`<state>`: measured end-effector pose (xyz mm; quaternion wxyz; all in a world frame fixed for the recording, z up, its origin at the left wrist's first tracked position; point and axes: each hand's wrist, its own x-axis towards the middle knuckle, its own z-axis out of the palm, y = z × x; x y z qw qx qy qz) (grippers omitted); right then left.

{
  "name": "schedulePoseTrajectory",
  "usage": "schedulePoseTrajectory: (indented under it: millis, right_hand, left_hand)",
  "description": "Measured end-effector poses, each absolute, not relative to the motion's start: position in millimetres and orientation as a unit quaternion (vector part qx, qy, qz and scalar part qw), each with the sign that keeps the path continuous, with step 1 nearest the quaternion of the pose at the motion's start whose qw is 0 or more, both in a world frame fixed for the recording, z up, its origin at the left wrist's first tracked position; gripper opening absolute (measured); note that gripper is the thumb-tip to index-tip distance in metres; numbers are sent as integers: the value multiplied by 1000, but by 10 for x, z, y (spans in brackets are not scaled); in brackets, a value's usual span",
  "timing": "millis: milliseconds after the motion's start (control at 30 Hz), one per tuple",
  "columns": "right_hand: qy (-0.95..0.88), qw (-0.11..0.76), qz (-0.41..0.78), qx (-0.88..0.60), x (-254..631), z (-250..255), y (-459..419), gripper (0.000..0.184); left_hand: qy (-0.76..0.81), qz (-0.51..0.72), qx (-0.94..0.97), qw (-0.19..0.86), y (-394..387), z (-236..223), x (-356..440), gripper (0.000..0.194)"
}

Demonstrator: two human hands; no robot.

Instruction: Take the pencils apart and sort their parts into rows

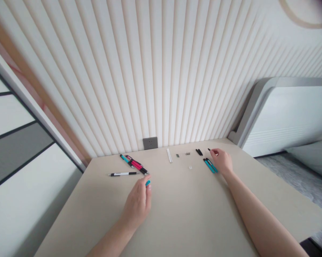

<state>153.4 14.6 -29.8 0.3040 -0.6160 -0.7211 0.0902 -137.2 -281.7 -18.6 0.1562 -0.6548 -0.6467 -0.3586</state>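
The left hand [138, 200] curls closed round a teal piece [147, 183] – the right hand [221, 160] pinches a black piece [209, 149] near black parts [199, 152], apparently grouped by kind.

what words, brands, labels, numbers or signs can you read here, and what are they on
None can be read.
White-and-black pen, pink pens and teal barrels: any print is too small or blurred to read.
Wall socket: holes show, but no legible lettering.
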Motion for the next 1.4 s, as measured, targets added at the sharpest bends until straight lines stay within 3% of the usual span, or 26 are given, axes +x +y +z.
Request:
schedulePoseTrajectory:
  millis: [333,633,1033,1133,1200,1267,1400]
  right_hand:
    - [-731,253,139,-619,1573,-532,373,40]
    - [-749,244,165,-594,1551,-531,360,31]
    - [-705,406,170,-556,1421,-309,74,38]
    - [-745,467,171,-444,1126,-148,-367,32]
    - [-823,435,203,-304,888,-60,-769,29]
    - [-891,349,231,-175,675,-15,-1172,27]
    - [-903,282,302,-119,434,-57,-1679,29]
  left_hand:
    - [-614,-367,-691,106,-2820,-189,-1383,22]
    - [-615,-345,-700,110,-2820,-133,-1387,16]
    - [-567,-421,-705,70,-2834,-144,-1376,18]
    - [-562,-448,-695,33,-2837,-180,-1356,14]
    - [-568,-473,-674,8,-2839,-196,-1340,10]
    - [-578,-505,-641,-20,-2844,-197,-1329,6]
    - [-579,-567,-581,-80,-2871,-168,-1331,6]
